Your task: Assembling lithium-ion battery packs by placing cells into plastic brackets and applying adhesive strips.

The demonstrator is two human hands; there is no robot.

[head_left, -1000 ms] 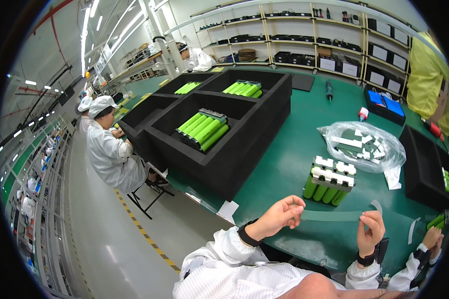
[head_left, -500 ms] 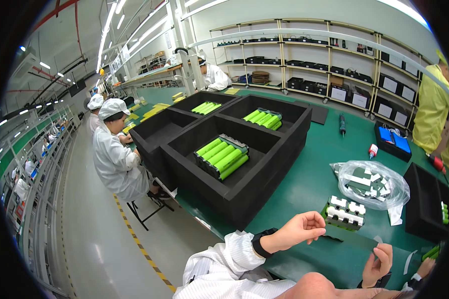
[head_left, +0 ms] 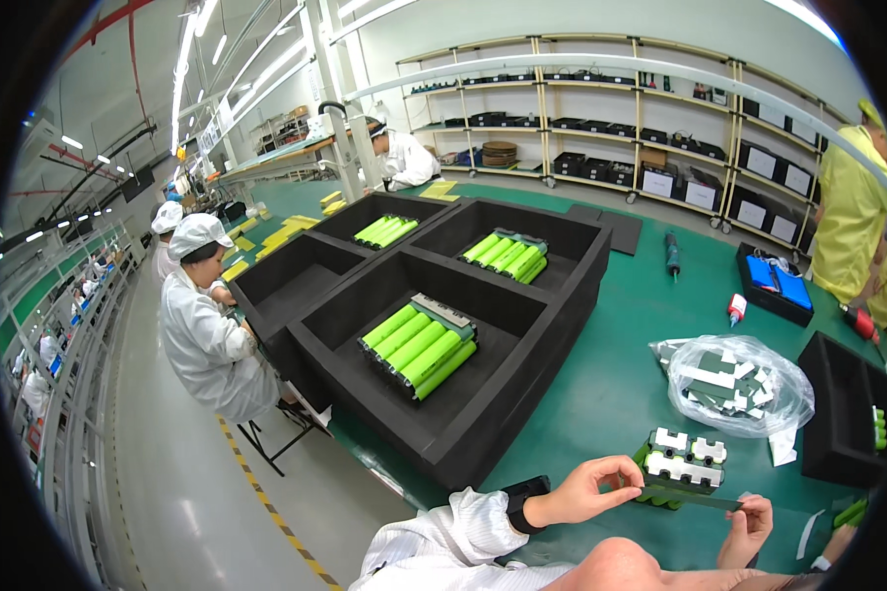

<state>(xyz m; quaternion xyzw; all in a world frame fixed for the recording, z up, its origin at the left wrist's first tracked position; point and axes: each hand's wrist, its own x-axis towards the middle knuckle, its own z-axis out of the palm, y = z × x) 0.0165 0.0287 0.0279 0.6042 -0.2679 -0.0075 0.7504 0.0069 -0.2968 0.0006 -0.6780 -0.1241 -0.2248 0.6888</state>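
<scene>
My left hand (head_left: 589, 490) pinches one end of a thin dark strip (head_left: 695, 499) between thumb and fingers. At the strip's other end, my right hand (head_left: 749, 529) is closed on it too. The strip stretches between them along the near side of a green battery pack (head_left: 682, 473), which stands on the table with white pieces and metal tabs on top. Whether the strip touches the pack, I cannot tell. A clear plastic bag (head_left: 734, 384) of dark and white flat pieces lies just beyond the pack.
Large black foam trays (head_left: 443, 433) with green battery packs (head_left: 419, 345) fill the left of the green table (head_left: 621, 325). A screwdriver (head_left: 672, 254), red-capped bottle (head_left: 736, 309) and black box (head_left: 777, 284) lie farther back. Another person's hand (head_left: 838, 544) is at the right edge.
My right hand has turned, and the strip now shows as a narrow band between both hands. Both hands are nearer the pack's front. The view has shifted slightly.
</scene>
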